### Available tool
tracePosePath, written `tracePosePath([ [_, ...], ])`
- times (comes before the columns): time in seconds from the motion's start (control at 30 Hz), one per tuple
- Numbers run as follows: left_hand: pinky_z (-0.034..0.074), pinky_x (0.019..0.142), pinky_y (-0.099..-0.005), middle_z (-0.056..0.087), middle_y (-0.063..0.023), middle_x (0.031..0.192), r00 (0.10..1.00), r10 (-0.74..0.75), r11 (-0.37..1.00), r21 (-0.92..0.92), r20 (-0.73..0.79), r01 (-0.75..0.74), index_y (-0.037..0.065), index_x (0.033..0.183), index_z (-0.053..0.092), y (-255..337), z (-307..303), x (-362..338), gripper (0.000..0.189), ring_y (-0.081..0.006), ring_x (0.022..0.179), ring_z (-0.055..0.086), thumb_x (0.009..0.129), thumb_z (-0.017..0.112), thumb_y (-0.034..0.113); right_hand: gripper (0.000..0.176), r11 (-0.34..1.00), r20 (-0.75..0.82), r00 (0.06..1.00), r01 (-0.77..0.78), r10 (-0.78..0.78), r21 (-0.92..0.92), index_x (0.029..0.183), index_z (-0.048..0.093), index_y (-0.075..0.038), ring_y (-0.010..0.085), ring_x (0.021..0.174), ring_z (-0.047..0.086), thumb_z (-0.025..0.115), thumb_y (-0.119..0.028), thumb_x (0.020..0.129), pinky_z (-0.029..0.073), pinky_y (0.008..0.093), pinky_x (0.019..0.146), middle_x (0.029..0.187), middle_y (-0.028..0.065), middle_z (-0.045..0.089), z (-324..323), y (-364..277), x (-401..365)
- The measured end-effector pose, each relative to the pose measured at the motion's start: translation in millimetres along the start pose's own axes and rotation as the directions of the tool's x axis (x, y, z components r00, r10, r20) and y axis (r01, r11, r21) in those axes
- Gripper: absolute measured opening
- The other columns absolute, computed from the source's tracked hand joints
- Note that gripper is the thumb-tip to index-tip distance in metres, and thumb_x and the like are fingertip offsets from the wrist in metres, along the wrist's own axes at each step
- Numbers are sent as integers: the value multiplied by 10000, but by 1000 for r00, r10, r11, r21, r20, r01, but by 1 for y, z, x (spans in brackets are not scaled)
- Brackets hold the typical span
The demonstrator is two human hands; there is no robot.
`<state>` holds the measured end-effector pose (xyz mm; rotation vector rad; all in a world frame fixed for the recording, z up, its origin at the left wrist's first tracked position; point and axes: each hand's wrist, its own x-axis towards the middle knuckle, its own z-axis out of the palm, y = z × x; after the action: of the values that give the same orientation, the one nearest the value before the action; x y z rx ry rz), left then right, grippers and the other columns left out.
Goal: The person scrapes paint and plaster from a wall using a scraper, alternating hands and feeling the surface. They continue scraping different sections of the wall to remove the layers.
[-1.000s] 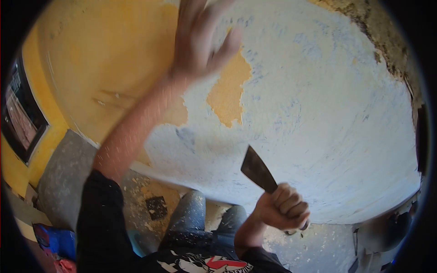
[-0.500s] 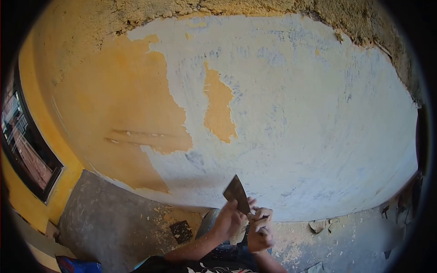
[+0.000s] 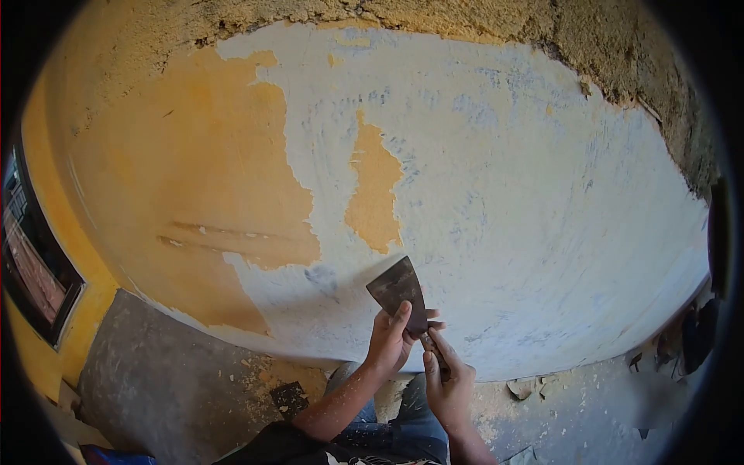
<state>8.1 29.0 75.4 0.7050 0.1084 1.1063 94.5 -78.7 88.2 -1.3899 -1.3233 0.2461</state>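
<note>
A metal scraper (image 3: 398, 291) with a dark, worn blade points up at a wall (image 3: 504, 194) scraped to whitish plaster. My left hand (image 3: 390, 341) grips the blade's lower part from the left, thumb lying on its face. My right hand (image 3: 446, 380) is closed around the handle just below. An orange paint patch (image 3: 375, 190) remains above the blade tip. A larger orange painted area (image 3: 186, 186) covers the wall's left part.
Rough crumbling plaster (image 3: 542, 31) runs along the top of the wall. A dark window frame (image 3: 35, 256) is at the far left. The grey floor (image 3: 178, 387) carries paint flakes, and broken chips (image 3: 527, 387) lie at the wall's foot on the right.
My left hand dropped from high against the wall onto the scraper blade. Both hands then raised the scraper, so its tip now sits just under the small orange patch.
</note>
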Motion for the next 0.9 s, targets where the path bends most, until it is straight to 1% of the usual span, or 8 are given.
tracePosePath([
  [0.03, 604, 769, -384, 644, -132, 1071, 999, 31, 1000, 6, -27, -31, -22, 1231, 505, -1, -2, 6, 372, -264, 896, 692, 993, 551, 260, 360, 995, 10, 996, -93, 93, 20, 1242, 622, -16, 173, 787, 728, 636, 1, 882, 535, 275, 667, 928, 210, 716, 0, -9, 2],
  [0.17, 630, 660, -400, 635, -140, 1045, 995, 53, 998, -21, -83, -55, -53, 1164, 533, -5, -1, 19, 335, -253, 836, 697, 990, 554, 232, 369, 1000, -64, 998, -14, 13, -17, 1242, 621, -13, 159, 772, 724, 627, 27, 875, 535, 266, 656, 926, 215, 715, 11, 1, 5],
  [0.47, 630, 653, -416, 654, -150, 982, 992, 104, 989, -100, -69, -110, -67, 1095, 569, 19, 1, 32, 282, -259, 824, 694, 983, 567, 192, 338, 996, 22, 997, -76, 78, -52, 1199, 628, 37, 137, 800, 721, 618, 53, 861, 540, 239, 670, 959, 207, 719, 13, -15, 35],
  [0.53, 628, 648, -424, 655, -150, 964, 992, 69, 989, -126, -108, -83, -64, 1094, 567, 11, 3, 20, 266, -264, 816, 696, 986, 561, 179, 335, 968, -6, 983, 178, -182, -176, 1189, 627, 46, 140, 743, 725, 624, 41, 854, 535, 233, 629, 940, 194, 725, 8, -15, 25],
  [0.67, 624, 577, -402, 663, -156, 944, 989, 37, 987, -150, -141, -58, -33, 1075, 587, 1, -1, 19, 242, -267, 739, 701, 991, 547, 190, 338, 991, -20, 1000, -15, 13, -133, 1183, 623, 48, 203, 723, 735, 640, 7, 847, 539, 250, 617, 939, 174, 729, 12, -17, 13],
  [0.7, 621, 577, -390, 679, -172, 851, 994, 17, 988, -149, -112, -34, -38, 1064, 593, 2, -6, 19, 255, -268, 668, 699, 1001, 527, 201, 338, 990, -19, 999, -33, 31, -138, 1183, 623, 48, 203, 723, 735, 640, 7, 847, 539, 250, 617, 939, 174, 729, 13, -16, 10],
  [0.8, 616, 572, -376, 683, -184, 772, 990, -23, 987, -162, -143, -1, -45, 1054, 595, 6, -4, 16, 273, -273, 611, 693, 1004, 521, 213, 312, 977, 30, 1000, 14, -8, -213, 1166, 636, 41, 207, 735, 737, 641, 3, 856, 537, 249, 618, 934, 181, 726, 12, -12, 5],
  [0.9, 604, 553, -356, 682, -164, 780, 991, 24, 997, -68, -131, -33, -49, 1050, 596, 4, -3, 24, 288, -259, 624, 693, 999, 535, 228, 301, 988, -85, 995, 45, -59, -150, 1164, 656, 8, 197, 637, 710, 647, -17, 864, 508, 254, 556, 849, 178, 718, 19, 2, 10],
])
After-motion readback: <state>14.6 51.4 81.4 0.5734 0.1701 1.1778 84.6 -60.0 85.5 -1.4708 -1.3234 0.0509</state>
